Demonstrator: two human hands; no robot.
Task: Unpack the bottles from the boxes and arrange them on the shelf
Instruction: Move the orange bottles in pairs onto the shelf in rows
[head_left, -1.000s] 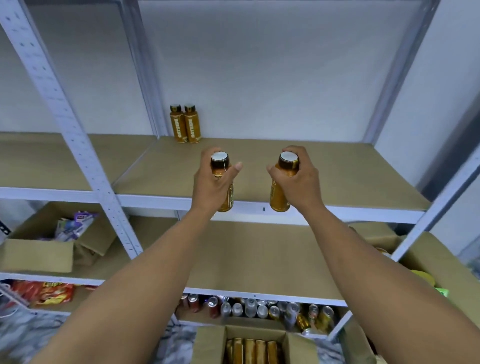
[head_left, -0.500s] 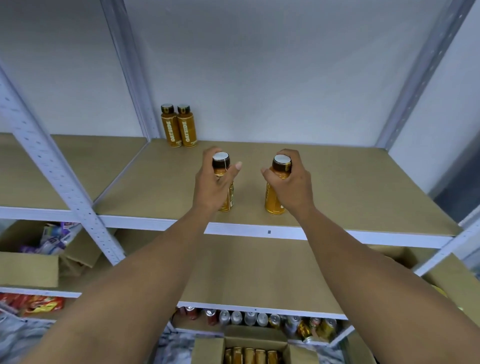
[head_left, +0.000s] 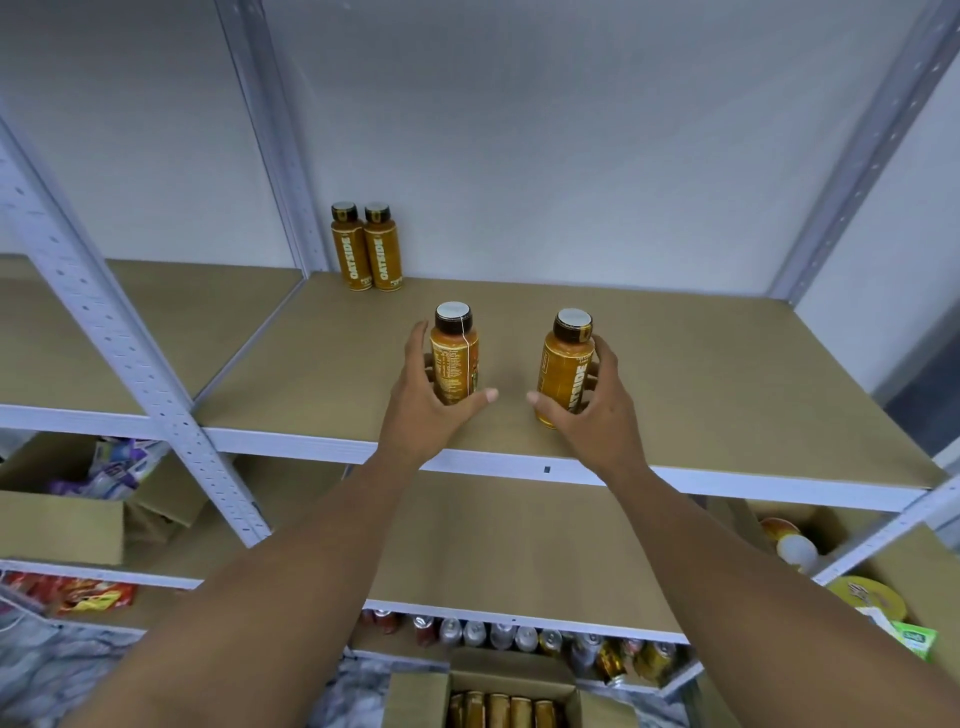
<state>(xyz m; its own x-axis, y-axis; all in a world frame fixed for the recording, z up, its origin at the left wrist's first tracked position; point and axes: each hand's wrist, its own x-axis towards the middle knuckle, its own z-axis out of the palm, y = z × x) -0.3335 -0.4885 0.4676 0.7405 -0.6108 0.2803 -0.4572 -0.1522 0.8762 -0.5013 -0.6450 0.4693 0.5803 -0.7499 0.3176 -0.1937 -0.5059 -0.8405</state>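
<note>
Left bottle (head_left: 456, 358) gripped in my left hand (head_left: 421, 410), right bottle (head_left: 563, 364) gripped in my right hand (head_left: 597, 415), both upright on the shelf (head_left: 727, 389) near its front edge, two more bottles (head_left: 366, 249) at the far left, open box (head_left: 511, 665) down near me with packed bottles (head_left: 498, 709) in a row

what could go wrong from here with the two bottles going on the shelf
1. The left bottle and right bottle are near the front edge of the shelf; if the left hand or right hand snags one while letting go, it may topple off the front.
2. Sliding them back carelessly might knock over the pair of bottles standing at the back left.
</note>
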